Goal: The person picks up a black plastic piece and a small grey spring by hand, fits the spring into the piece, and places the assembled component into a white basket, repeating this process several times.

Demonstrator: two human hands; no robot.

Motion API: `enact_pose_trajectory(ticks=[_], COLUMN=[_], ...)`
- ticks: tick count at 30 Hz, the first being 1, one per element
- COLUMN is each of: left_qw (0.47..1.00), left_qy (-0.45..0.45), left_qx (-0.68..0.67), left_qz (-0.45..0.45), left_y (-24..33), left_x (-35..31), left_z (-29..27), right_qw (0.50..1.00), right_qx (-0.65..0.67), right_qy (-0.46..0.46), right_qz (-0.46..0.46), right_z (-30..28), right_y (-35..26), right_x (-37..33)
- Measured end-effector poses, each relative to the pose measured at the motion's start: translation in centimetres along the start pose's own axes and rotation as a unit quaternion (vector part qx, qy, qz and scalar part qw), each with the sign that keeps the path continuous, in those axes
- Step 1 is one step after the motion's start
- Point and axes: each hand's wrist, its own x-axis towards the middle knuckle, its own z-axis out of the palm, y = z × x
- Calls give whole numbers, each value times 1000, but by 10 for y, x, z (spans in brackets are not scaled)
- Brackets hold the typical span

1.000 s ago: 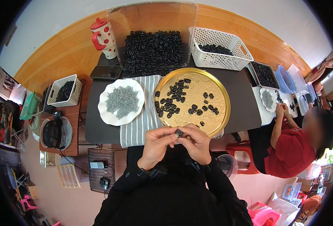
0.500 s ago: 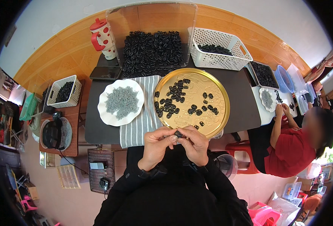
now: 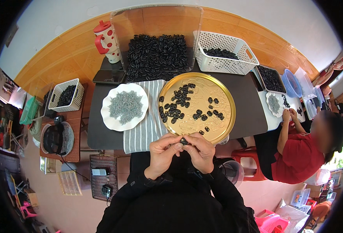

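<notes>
Between my fingertips I hold one small black oval plastic part [image 3: 184, 141], just past the near rim of a round gold tray [image 3: 232, 97]. My left hand [image 3: 163, 152] pinches it from the left, and my right hand [image 3: 201, 151] grips it from the right. Fingers cover most of the part. Scattered over the tray lie several black oval parts [image 3: 181, 93] with two holes each, most of them toward its left side. Left of the tray, a white scalloped plate [image 3: 108, 116] holds a heap of small grey-green pieces [image 3: 125, 105], on a striped cloth [image 3: 134, 140].
A clear bin [image 3: 156, 23] of black parts stands at the back, beside a white perforated basket [image 3: 227, 66]. A dotted tumbler [image 3: 110, 42] and a dark phone [image 3: 108, 77] sit at the back left. At the right, a person in red [image 3: 295, 155] handles small parts.
Both hands stay together on the black part, with a slight shift of the fingers. The whole view has moved a little, so the table sits slightly lower in the picture.
</notes>
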Motion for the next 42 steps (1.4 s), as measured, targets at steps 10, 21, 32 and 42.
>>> enact_pose_trajectory(ticks=[10, 21, 32, 42], left_qw=[1000, 1000, 1000, 999], left_qy=[11, -7, 26, 27], left_qx=[-15, -27, -2, 36], left_qz=[12, -1, 13, -24], left_y=[-3, -1, 0, 24], left_x=[-2, -3, -13, 0], left_z=[4, 7, 5, -11], right_qw=[999, 994, 992, 964], right_qx=[-21, 54, 74, 116], right_qy=[5, -48, -61, -24], right_qz=[-26, 76, 79, 238], right_z=[2, -12, -4, -110], right_y=[-5, -10, -11, -13], right_x=[1, 2, -3, 188])
